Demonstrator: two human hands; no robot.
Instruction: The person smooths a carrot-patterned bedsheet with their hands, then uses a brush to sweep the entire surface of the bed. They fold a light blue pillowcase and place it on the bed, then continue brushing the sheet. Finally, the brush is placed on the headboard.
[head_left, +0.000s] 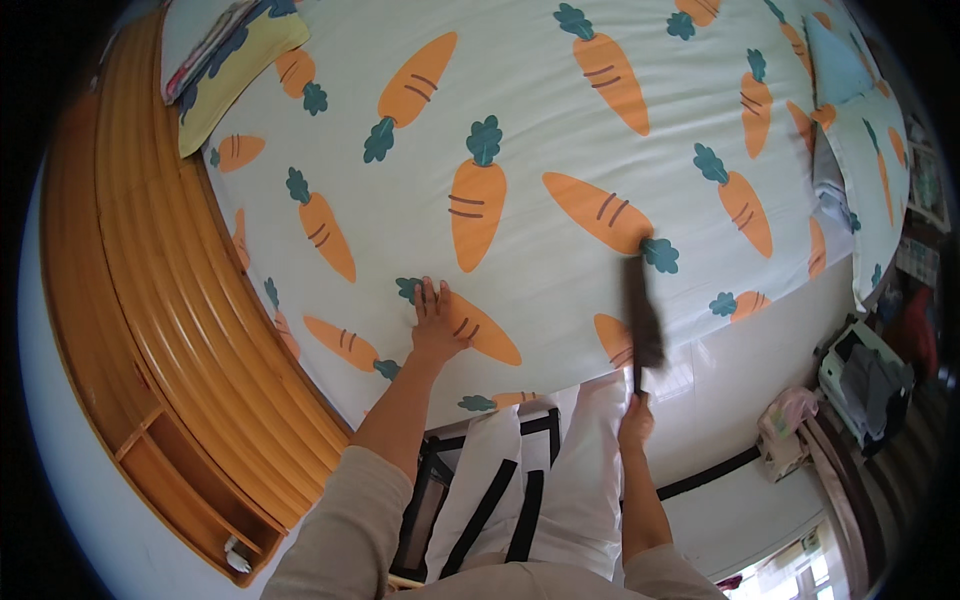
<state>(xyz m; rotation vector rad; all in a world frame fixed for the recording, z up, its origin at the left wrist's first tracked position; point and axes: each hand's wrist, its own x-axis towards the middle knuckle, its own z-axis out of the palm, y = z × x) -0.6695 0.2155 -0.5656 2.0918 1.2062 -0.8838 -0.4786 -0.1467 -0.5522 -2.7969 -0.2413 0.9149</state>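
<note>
A pale bed sheet printed with orange carrots covers the bed before me. Palm down, my left hand rests on it near the close edge, over one of the carrots, and holds nothing. In my right hand is the thin handle of a dark bed brush. Its bristles are blurred and extend over the sheet's near edge. From this angle I cannot tell whether they touch the cloth.
A slatted wooden headboard with a small shelf runs along the left. A yellow pillow lies at the upper left. Folded bedding sits at the right end. A basket of clothes and bags are at the right.
</note>
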